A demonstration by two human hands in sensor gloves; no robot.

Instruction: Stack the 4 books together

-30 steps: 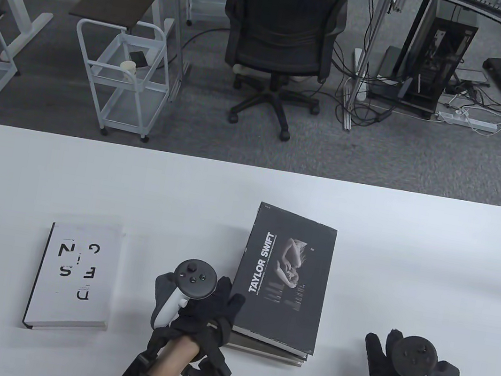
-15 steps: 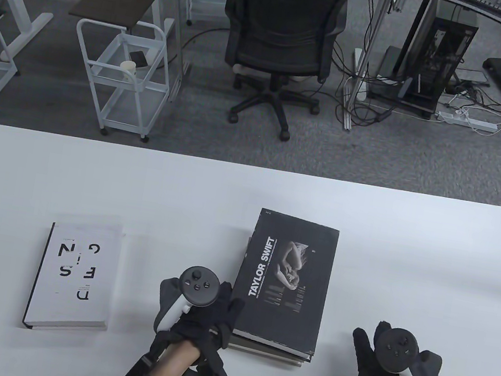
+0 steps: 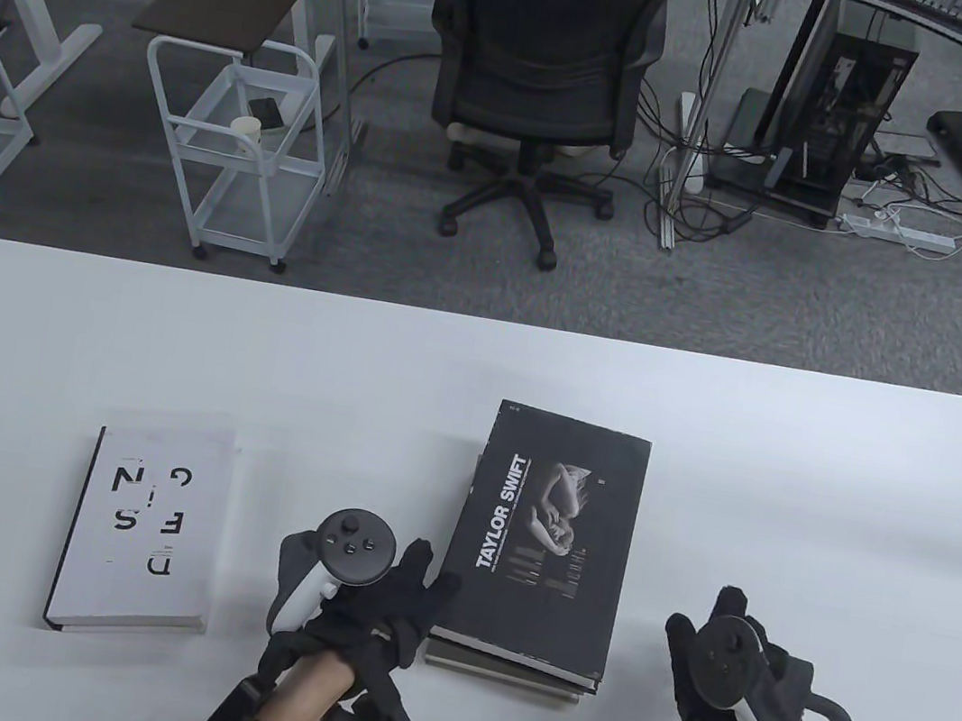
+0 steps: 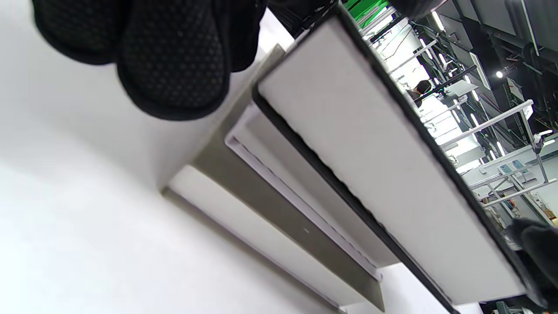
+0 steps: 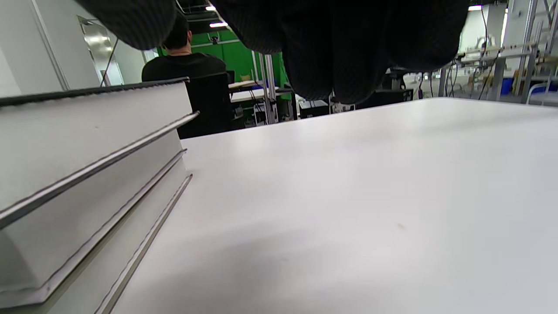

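Note:
A black "Taylor Swift" book (image 3: 549, 536) tops a stack of three books in the middle of the white table (image 3: 835, 490). The two grey books beneath stick out at the near edge (image 3: 505, 670). A white book with black letters (image 3: 144, 531) lies alone to the left. My left hand (image 3: 420, 570) is open, its fingers spread beside the stack's near left corner. The left wrist view shows its fingertips (image 4: 174, 65) just off the stack (image 4: 370, 152). My right hand (image 3: 705, 615) is open and empty, right of the stack and apart from it. The right wrist view shows the stack (image 5: 78, 144) at the left.
The table's far edge (image 3: 487, 320) borders an office floor with a black swivel chair (image 3: 541, 69) and a white cart (image 3: 232, 148). Bare table surface lies between the white book and the stack, and right of my right hand.
The top black book shifted slightly right on the stack. My left hand drew back left from the stack's corner. My right hand moved left and forward, closer to the stack.

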